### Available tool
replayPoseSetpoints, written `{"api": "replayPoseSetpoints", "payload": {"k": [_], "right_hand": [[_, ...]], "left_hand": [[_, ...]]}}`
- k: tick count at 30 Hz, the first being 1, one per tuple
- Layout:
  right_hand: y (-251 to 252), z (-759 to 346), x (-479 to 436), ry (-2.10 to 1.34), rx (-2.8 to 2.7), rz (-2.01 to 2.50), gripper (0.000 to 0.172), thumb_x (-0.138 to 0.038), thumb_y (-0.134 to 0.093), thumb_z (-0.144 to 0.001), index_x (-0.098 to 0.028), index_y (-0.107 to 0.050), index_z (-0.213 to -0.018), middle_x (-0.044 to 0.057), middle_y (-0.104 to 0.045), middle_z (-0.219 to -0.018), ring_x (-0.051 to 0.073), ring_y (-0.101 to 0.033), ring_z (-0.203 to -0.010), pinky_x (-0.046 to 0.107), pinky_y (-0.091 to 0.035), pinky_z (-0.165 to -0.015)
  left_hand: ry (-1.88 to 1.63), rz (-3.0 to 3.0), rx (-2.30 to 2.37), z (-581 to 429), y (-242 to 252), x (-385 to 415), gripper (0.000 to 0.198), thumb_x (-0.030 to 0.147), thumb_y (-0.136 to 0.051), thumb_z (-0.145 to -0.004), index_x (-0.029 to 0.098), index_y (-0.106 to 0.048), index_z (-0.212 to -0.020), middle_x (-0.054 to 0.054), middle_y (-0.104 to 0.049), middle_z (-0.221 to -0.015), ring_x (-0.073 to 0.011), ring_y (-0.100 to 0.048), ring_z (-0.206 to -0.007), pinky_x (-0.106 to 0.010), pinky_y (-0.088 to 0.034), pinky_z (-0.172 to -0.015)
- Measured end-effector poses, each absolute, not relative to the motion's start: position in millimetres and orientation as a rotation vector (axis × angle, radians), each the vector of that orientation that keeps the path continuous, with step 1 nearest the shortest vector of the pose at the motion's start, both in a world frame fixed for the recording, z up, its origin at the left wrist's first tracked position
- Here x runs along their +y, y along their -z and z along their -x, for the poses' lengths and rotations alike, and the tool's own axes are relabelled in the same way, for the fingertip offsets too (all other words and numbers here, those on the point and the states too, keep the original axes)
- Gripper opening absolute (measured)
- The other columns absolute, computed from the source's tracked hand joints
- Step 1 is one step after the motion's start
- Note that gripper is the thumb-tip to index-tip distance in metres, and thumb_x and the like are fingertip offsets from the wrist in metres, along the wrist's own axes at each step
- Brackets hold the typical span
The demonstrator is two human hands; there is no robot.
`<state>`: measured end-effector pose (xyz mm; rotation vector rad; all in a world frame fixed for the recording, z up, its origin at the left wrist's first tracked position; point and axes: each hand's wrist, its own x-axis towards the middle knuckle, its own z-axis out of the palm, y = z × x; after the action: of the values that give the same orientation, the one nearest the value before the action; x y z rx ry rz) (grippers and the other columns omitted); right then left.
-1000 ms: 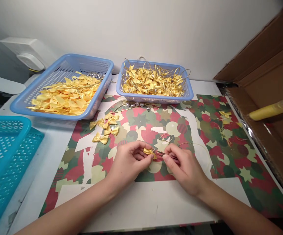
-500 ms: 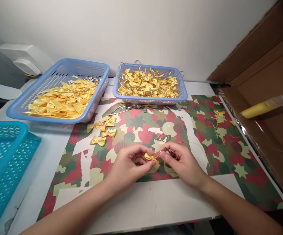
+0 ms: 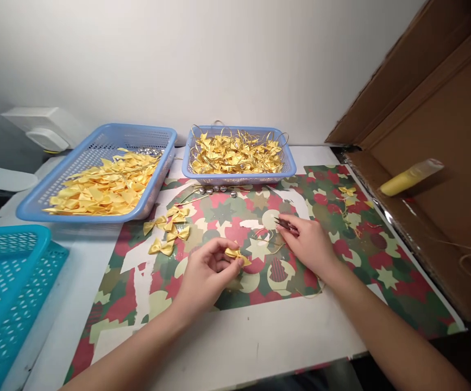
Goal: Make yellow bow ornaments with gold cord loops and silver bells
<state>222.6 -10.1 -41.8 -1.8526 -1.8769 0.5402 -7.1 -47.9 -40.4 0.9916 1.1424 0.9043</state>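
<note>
Between the thumb and fingers of my left hand [image 3: 206, 274] is a yellow ribbon bow [image 3: 235, 254], pinched above the patterned paper. My right hand [image 3: 311, 244] is closed around small dark thread snips [image 3: 287, 225], their tips pointing left. Thin gold cord [image 3: 274, 248] lies on the paper between the hands, and another strand shows below my right wrist. Several loose yellow bows [image 3: 177, 233] lie to the left of my left hand. Silver bells [image 3: 223, 189] and gold cords sit in a row beyond them.
A blue basket [image 3: 25, 205] with yellow bows and bells stands at back left. Another blue basket [image 3: 241, 178] holds corded bows. A teal basket [image 3: 45, 255] is at the left edge. On the right, a cardboard box [image 3: 434, 260] has a yellow-filled tube [image 3: 410, 178].
My right hand has moved away from the bow, up and to the right, with the snips now pointing left. My left hand keeps the bow and has shifted slightly left. The view has tilted.
</note>
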Motion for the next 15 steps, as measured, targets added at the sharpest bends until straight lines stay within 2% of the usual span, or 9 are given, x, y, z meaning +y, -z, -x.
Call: {"api": "replayPoseSetpoints", "payload": {"k": [3, 5, 9, 15], "right_hand": [[42, -218, -13, -0.556, -1.884, 1.761, 0.034, -0.036, -0.054, -0.089, -0.020, -0.060, -0.118, 0.003, -0.068, -0.077, 0.020, -0.063, -0.068, 0.030, -0.046, -0.061], [44, -215, -15, -0.559, -1.927, 1.644, 0.032, -0.033, -0.050, -0.092, -0.019, -0.055, -0.120, 0.005, -0.067, -0.085, 0.020, -0.063, -0.073, 0.031, -0.049, -0.064], [50, -218, -9, -0.463, -1.923, 1.481, 0.022, -0.019, -0.046, -0.091, -0.018, -0.057, -0.110, 0.010, -0.062, -0.106, 0.021, -0.064, -0.091, 0.034, -0.053, -0.078], [61, -243, 15, -0.361, -1.667, 1.584, 0.017, -0.020, -0.063, -0.078, -0.016, -0.067, -0.095, 0.010, -0.060, -0.097, 0.023, -0.063, -0.085, 0.038, -0.054, -0.081]], "left_hand": [[-0.944, -1.007, 1.131, 7, 42, -48, 0.021, 0.026, -0.075, -0.075, 0.017, -0.060, -0.088, 0.000, -0.062, -0.075, -0.0115, -0.062, -0.069, -0.019, -0.050, -0.057], [-0.949, -1.012, 1.133, 7, 44, -48, 0.022, 0.026, -0.075, -0.075, 0.016, -0.061, -0.088, -0.001, -0.062, -0.075, -0.0121, -0.063, -0.069, -0.020, -0.050, -0.057], [-0.934, -1.038, 1.154, 7, 46, -49, 0.027, 0.028, -0.076, -0.073, 0.015, -0.064, -0.094, -0.004, -0.066, -0.079, -0.0143, -0.064, -0.072, -0.023, -0.053, -0.061], [-0.912, -1.081, 1.192, 7, 44, -47, 0.032, 0.029, -0.076, -0.072, 0.015, -0.066, -0.099, -0.005, -0.069, -0.080, -0.0155, -0.065, -0.071, -0.026, -0.055, -0.064]]}}
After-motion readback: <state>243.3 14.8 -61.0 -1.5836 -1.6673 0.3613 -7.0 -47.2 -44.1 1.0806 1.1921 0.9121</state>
